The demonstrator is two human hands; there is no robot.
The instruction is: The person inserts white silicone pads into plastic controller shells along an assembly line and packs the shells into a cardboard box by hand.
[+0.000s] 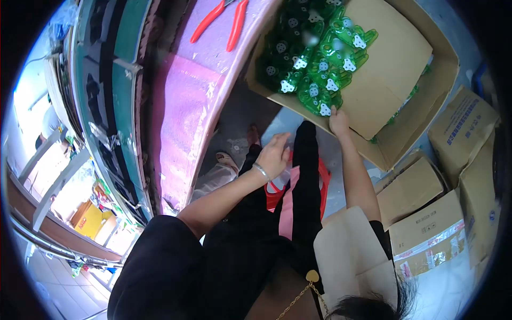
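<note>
Two bare hands work around the middle of the frame, the left hand [273, 156] with its fingers loosely extended close together and nothing visible in it, the right hand [339, 121] with its fingers bent at the near edge of an open cardboard box [424, 129]. Whether that right hand pinches the lowest of the green pieces [324, 85] or merely touches it, one cannot tell. The pieces, glossy with small white faces, lie inside the box at upper centre, up and slightly left of the right hand, which is clearly the nearer; the left hand is well apart, lower and outside the box. Their brighter cluster stretches lengthwise from the upper right down toward the right hand, beside a flat cardboard sheet [397, 58]. At upper left, a pink bench [184, 122] runs along the person's left side, bearing red-handled pliers [236, 26]. Brown cartons [424, 226] stand at the right of the frame.
</note>
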